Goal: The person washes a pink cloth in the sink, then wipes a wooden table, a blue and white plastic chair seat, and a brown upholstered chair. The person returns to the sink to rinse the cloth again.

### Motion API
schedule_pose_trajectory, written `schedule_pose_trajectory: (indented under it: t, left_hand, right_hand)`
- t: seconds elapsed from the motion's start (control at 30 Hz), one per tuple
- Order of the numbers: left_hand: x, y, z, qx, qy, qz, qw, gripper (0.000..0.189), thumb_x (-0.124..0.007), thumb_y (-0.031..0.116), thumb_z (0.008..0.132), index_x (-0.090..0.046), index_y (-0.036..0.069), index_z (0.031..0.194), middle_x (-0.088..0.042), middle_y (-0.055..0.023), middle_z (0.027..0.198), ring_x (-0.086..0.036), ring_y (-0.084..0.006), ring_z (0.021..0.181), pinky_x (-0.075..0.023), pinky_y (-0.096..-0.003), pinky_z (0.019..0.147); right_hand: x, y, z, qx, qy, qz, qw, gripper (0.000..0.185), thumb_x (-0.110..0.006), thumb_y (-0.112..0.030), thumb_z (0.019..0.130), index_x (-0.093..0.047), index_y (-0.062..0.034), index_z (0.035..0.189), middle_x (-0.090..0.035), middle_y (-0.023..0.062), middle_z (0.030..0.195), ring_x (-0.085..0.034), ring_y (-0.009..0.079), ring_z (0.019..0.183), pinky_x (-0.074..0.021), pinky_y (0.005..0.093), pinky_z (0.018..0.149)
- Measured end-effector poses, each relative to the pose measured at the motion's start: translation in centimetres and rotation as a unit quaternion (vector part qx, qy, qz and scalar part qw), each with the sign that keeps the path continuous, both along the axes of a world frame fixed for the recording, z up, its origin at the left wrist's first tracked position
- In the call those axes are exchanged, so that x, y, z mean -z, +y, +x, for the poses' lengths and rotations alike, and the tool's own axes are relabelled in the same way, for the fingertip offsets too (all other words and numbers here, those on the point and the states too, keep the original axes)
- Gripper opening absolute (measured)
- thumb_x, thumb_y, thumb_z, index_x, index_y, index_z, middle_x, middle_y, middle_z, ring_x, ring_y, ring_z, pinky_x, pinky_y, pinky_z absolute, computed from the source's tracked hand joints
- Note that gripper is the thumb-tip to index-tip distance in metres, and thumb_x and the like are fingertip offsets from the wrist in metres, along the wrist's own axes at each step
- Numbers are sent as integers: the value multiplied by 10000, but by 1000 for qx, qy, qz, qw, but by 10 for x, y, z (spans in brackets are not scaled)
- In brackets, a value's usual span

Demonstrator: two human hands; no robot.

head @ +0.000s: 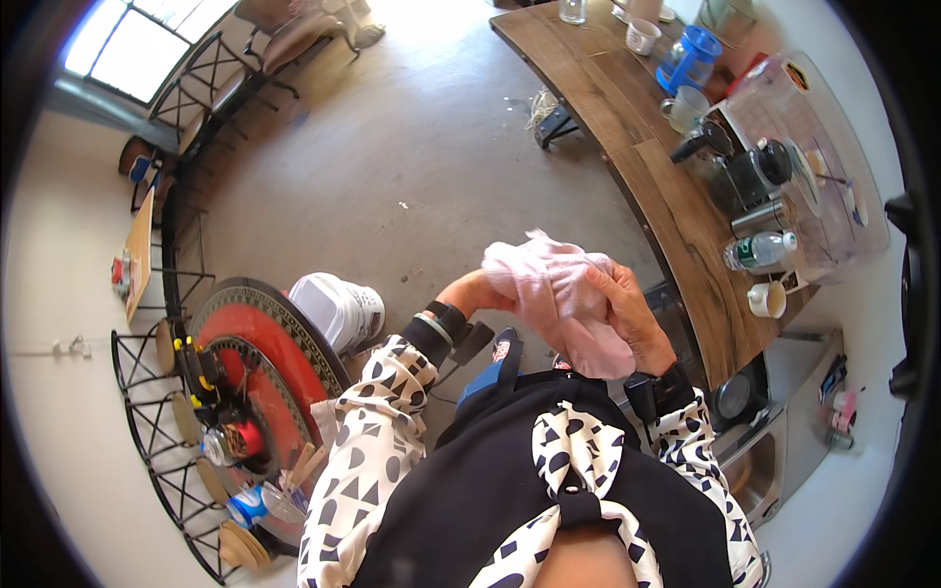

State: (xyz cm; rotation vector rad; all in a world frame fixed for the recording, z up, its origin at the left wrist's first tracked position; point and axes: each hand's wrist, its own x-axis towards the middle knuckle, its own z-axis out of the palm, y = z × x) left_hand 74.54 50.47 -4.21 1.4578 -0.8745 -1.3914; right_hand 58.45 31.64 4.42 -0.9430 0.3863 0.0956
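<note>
A crumpled pink cloth [559,294] is bunched between my two hands, in front of my black apron. My left hand [481,292] holds its left side, with the fingers mostly hidden by the folds. On the other side my right hand [634,312] grips the cloth, the thumb lying over its top and part of the cloth hanging down beside the palm. Both wrists wear black bands.
To the right stands a wooden table [662,213] with a blue-lidded pitcher [689,60], a water bottle [761,251] and a white mug [767,299]. A white bucket [338,312] is beside a round red table [250,323] at left. A sink [753,459] lies lower right.
</note>
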Motion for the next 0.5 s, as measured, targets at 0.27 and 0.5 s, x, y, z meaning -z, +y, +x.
schedule_pose_trajectory:
  t: [0.27,0.5]
  left_hand:
    - [16,32,-58,-225,578,-111,777,834,-289,707,917,-452,19,1360,-548,-126,1317,-519,-231,1191,-372,-392,1010]
    - [12,39,-75,-382,195,-15,903,470,-698,263,768,-580,50,1169,-603,9,1005,-546,-80,886,-437,-224,771]
  right_hand:
    - [3,18,30,-19,-24,-21,999,231,-566,-138,947,-555,-33,1153,-608,37,1009,-584,113,929,-467,254,831]
    - [7,28,43,-123,-31,-55,990,382,-596,-77,896,-508,-2,1261,-595,59,1159,-583,145,1053,-464,287,918]
